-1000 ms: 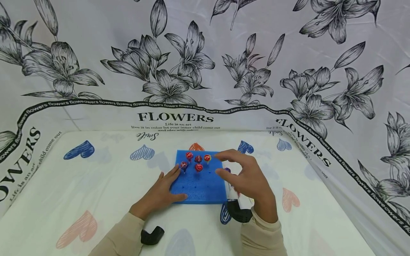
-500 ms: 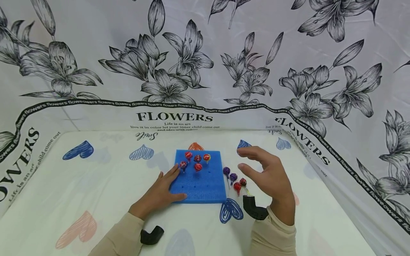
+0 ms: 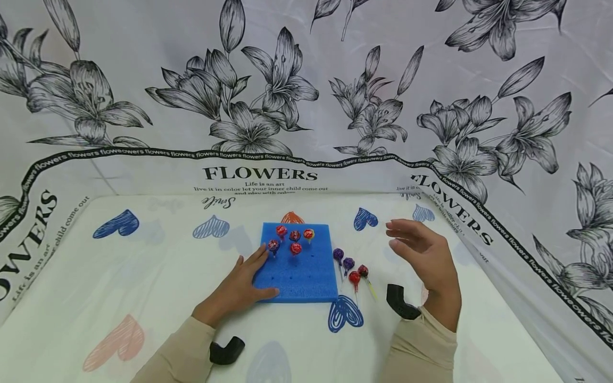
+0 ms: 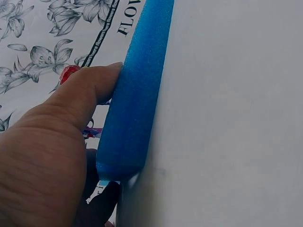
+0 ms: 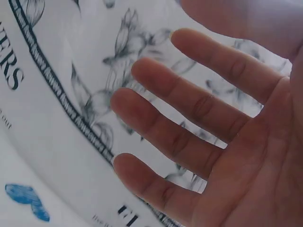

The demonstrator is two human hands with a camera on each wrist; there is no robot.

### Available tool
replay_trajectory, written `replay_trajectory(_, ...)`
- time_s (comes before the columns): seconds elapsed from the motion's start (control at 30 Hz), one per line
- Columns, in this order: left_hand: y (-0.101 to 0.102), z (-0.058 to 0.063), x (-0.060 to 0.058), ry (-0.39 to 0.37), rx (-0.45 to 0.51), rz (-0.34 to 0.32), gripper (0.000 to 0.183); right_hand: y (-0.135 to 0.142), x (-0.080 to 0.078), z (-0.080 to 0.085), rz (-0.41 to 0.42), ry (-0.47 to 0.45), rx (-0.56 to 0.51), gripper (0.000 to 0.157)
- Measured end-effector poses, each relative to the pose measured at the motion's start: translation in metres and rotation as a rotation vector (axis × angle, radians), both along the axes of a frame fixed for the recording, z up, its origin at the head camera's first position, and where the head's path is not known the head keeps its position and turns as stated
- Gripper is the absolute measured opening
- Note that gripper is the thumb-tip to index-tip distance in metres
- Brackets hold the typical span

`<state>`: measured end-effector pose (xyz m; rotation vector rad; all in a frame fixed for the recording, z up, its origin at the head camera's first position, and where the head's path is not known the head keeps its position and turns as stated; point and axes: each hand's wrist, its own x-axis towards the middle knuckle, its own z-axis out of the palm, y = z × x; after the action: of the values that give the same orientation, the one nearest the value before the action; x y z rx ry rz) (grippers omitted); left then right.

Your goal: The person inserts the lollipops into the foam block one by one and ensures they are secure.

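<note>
A blue foam block with small holes lies on the table. Several wrapped lollipops stand upright in its far part, among them a red one. My left hand rests at the block's left side, with extended fingers along that edge and the thumb at the near left corner. In the left wrist view, the thumb touches the block's edge. Over the table to the right, my right hand is raised, holding nothing. Its fingers spread loosely in the right wrist view. It is apart from the loose lollipops to its left.
Several loose lollipops lie right of the block, including a purple one and a bright red one. Black angled pieces show beside both wrists. A white cloth with printed hearts covers the table; a flower-printed curtain hangs behind.
My right hand has moved right, away from the block and past the loose lollipops, uncovering them. The left hand stays at the block.
</note>
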<state>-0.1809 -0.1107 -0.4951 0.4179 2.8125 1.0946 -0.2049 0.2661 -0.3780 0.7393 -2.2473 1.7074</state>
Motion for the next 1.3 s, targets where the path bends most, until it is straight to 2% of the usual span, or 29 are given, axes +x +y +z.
replay_trajectory(0.17,0.001,0.001,0.000,-0.002,-0.003,0.004,0.097,0.012,-0.012,-0.023,0.011,-0.175,-0.007,0.035)
replay_trajectory(0.33,0.001,0.001,0.000,-0.011,-0.003,0.010,0.098,0.017,-0.027,-0.053,0.053,-0.405,0.083,0.040)
replay_trajectory(0.47,0.002,0.000,0.000,-0.014,-0.002,0.013,0.098,0.016,-0.035,-0.071,0.080,-0.544,0.145,0.044)
replay_trajectory(0.63,0.001,-0.002,-0.001,-0.012,-0.003,0.011,0.099,0.015,-0.039,-0.082,0.003,-0.662,0.273,0.045)
replay_trajectory(0.7,0.001,-0.002,-0.001,-0.009,-0.002,0.008,0.099,0.015,-0.040,-0.084,-0.028,-0.689,0.315,0.044)
replay_trajectory(0.97,0.001,-0.003,-0.001,-0.010,-0.002,0.011,0.098,0.009,-0.045,-0.090,-0.008,-0.687,0.389,0.038)
replay_trajectory(1.2,0.001,-0.003,-0.002,0.000,-0.014,0.006,0.099,0.001,-0.048,-0.092,-0.093,-0.684,0.427,0.031)
replay_trajectory(1.3,0.001,-0.003,-0.002,0.001,-0.012,0.005,0.100,0.002,-0.049,-0.092,-0.124,-0.656,0.443,0.030)
